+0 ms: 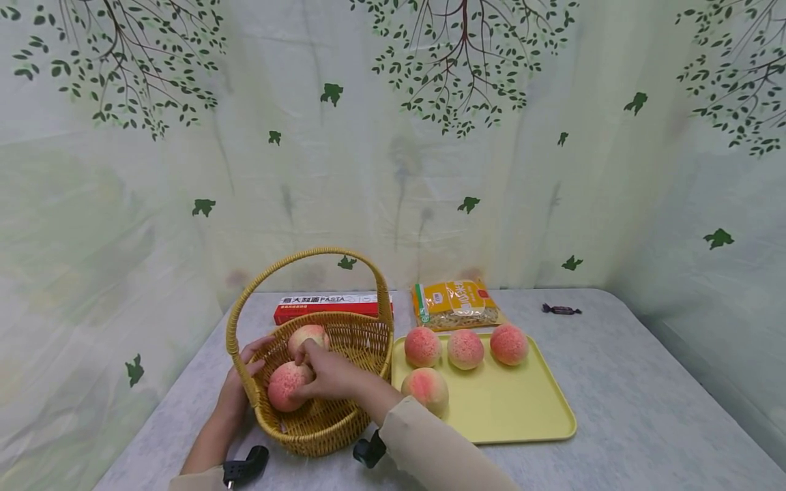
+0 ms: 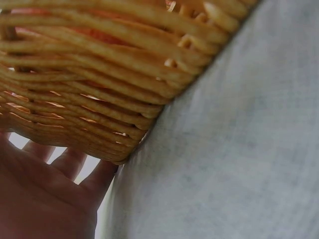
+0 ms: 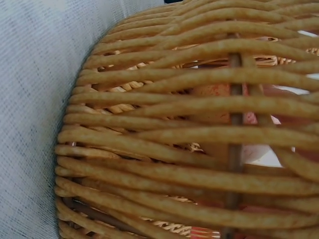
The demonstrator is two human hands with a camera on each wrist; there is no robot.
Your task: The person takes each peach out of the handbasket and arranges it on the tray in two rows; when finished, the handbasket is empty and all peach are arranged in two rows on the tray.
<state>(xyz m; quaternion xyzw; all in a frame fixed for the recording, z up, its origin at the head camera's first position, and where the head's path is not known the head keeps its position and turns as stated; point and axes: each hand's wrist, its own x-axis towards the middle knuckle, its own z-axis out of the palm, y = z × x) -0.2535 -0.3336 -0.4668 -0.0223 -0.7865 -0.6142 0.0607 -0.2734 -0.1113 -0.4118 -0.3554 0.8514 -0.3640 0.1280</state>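
A wicker basket (image 1: 319,443) with a tall arched handle stands on the table, holding two pink-and-cream peaches. My right hand (image 1: 334,375) reaches into it over the right side. Thumb and fingers grip the front peach (image 1: 284,387), with the fingertips beside the rear peach (image 1: 307,334). At the basket's left side, by the foot of the handle, my left hand (image 1: 236,385) rests against the rim. The left wrist view shows that hand's fingers (image 2: 70,162) spread and extended along the outer weave, tips hidden. The right wrist view is filled by the basket wall (image 3: 149,109).
Right of the basket lies a yellow tray (image 1: 510,409) with several peaches (image 1: 465,349) toward its back and left. Behind stand a red-and-white pasta box (image 1: 331,300) and a yellow food bag (image 1: 457,303). A dark wrapped candy (image 1: 561,309) lies at the back right.
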